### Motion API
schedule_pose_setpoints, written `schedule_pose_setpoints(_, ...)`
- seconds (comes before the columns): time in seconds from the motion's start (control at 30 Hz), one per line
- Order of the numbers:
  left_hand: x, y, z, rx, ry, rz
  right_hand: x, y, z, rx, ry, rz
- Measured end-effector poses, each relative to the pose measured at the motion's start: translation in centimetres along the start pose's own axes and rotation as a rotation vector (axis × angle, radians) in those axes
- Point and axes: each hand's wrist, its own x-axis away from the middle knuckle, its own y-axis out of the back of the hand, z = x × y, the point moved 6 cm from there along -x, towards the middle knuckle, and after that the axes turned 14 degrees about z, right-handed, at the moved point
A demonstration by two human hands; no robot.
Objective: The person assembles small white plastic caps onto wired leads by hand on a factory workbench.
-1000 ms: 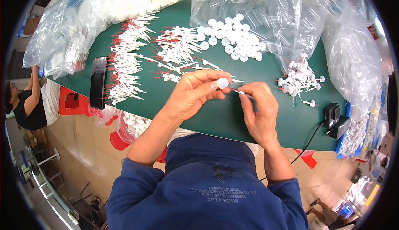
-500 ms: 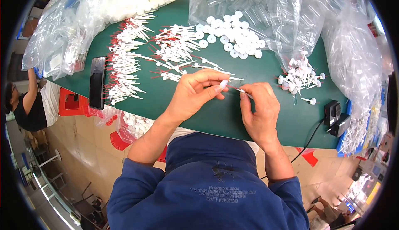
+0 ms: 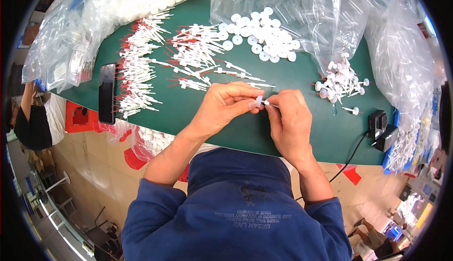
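Over the green tabletop (image 3: 226,129) my two hands meet in front of me. My left hand (image 3: 227,104) pinches a small white disc (image 3: 259,101) between thumb and fingertips, turned edge-on. From the right, my right hand (image 3: 293,119) grips a thin white stick piece (image 3: 265,103) whose end is up against the disc; most of it is hidden by the fingers. Beyond my hands lie a pile of white discs (image 3: 264,37) and piles of white sticks with red tips (image 3: 196,48). To the right is a heap of sticks with discs on them (image 3: 340,79).
A long row of red-tipped sticks (image 3: 139,67) lies beside a black phone (image 3: 107,93). Clear plastic bags (image 3: 292,6) cover the far side. Black adapters (image 3: 383,131) with a cable stand at right. Another person (image 3: 34,119) is at far left, near a red stool (image 3: 78,117).
My right hand has moved left, bringing the stick from a short gap away up to the disc. The disc in my left hand has turned edge-on.
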Motion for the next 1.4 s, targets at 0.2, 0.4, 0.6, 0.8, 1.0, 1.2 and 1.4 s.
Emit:
schedule_pose_setpoints(0.2, 0.1, -0.3, 0.1, 0.019, 0.015, 0.031, 0.3, -0.7, 0.5, 0.048, 0.095, -0.005)
schedule_pose_setpoints(0.4, -0.7, -1.2, -1.4, -0.12, 0.006, 0.06, 1.1, -0.5, 0.3, 0.01, 0.103, -0.127)
schedule_pose_setpoints(0.6, -3.7, 1.8, -8.4, -1.426, -0.135, -0.33, 1.1, 8.3, -3.6, 0.432, -0.106, -0.494)
schedule_pose_setpoints(0.8, -4.9, 4.0, -7.2, -1.731, -0.033, -0.353, -1.1, 2.2, -1.6, 0.251, 0.012, -0.059)
schedule_pose_setpoints(1.0, -4.7, 4.2, -7.2, -1.638, -0.034, -0.352, -3.1, -3.4, -0.8, 0.293, 0.061, 0.112)
schedule_pose_setpoints(1.2, -3.5, 3.3, -8.0, -1.201, -0.091, -0.346, -2.5, -2.7, -1.7, 0.22, -0.055, 0.126)
schedule_pose_setpoints(1.4, 0.1, 2.6, -4.4, -0.271, -0.027, -0.191, -1.3, -1.0, -2.1, 0.075, -0.052, 0.018)
